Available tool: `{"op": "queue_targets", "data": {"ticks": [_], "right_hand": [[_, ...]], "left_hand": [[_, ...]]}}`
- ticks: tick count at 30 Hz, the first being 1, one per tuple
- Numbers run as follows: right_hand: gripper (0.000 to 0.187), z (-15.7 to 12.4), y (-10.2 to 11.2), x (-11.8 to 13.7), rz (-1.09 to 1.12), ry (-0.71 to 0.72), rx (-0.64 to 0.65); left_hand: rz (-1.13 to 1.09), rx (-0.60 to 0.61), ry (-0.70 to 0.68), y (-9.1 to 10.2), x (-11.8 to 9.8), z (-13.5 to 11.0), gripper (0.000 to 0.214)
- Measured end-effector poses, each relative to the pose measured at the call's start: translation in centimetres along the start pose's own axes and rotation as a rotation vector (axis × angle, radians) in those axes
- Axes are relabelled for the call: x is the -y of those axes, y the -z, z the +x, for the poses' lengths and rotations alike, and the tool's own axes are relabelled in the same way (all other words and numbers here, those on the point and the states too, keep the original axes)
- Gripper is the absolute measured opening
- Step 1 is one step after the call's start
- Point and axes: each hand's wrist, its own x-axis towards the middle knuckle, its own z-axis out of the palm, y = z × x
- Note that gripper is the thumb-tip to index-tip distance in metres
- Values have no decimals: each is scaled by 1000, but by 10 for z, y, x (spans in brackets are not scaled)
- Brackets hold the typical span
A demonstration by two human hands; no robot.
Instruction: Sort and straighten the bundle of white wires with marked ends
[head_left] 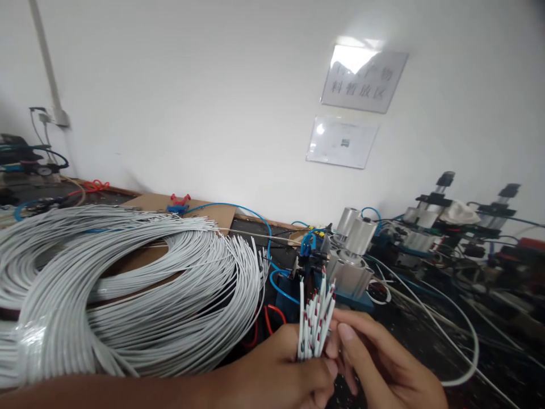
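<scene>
Big coil of white cable (128, 284) lies on the bench (426, 341) at far left, over cardboard (191, 207). My left hand (281, 372) is closed round a bunch of stripped wire ends (314, 321), held upright low at centre. My right hand (383, 363) sits just beside, fingertips pinching the bunch. Behind it, a pneumatic press w/ blue hoses (353, 255); more machines far right.

Bright, even light, glare up on the wall.
My view bends at the edges; the top sign (364, 79) washes out white.

White wall (213, 85), two glossy signs (364, 78), cluttered dark workbench (489, 346)
</scene>
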Motion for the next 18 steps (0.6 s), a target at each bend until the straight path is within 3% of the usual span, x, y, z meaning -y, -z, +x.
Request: {"op": "queue_targets", "data": {"ticks": [8, 13, 18], "right_hand": [[13, 11, 5, 5, -46, -119, 24], [13, 21, 2, 16, -165, -55, 15], [22, 21, 0, 19, -148, -120, 42]], "left_hand": [[-20, 35, 6, -4, 4, 2, 47], [-9, 29, 11, -4, 10, 3, 52], [38, 18, -9, 0, 10, 1, 41]]}}
